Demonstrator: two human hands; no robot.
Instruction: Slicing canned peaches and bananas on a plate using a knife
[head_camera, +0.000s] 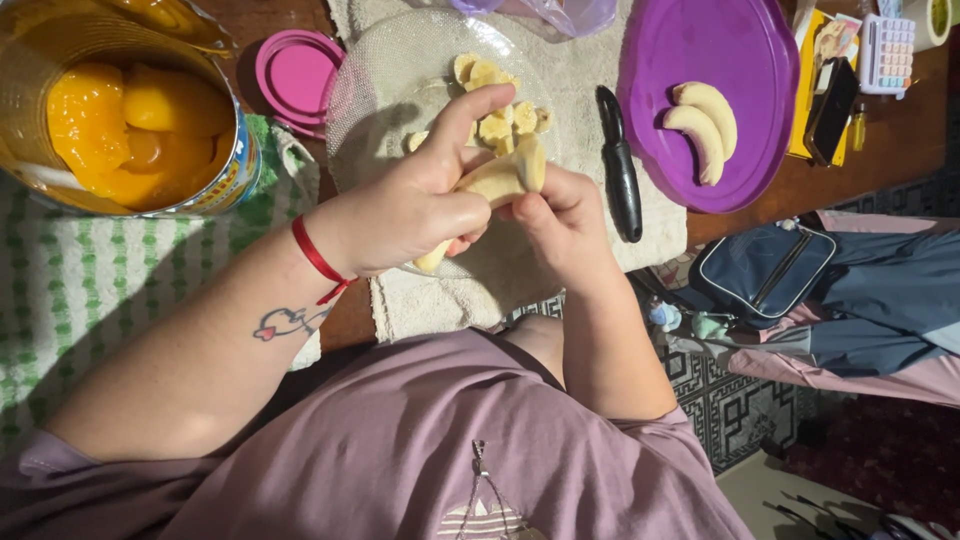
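Can (130, 110) left of bowl (380, 80) — knife (620, 180) right

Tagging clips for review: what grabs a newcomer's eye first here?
Centre frame, the left hand and right hand hold a peeled pale banana over a clear glass plate of banana chunks. At upper left, an open tin of bright orange peach halves; at upper right, a round purple plastic tray with two banana halves.

knife (620, 178) blocks gap between bowl (370, 80), purple board (700, 120).
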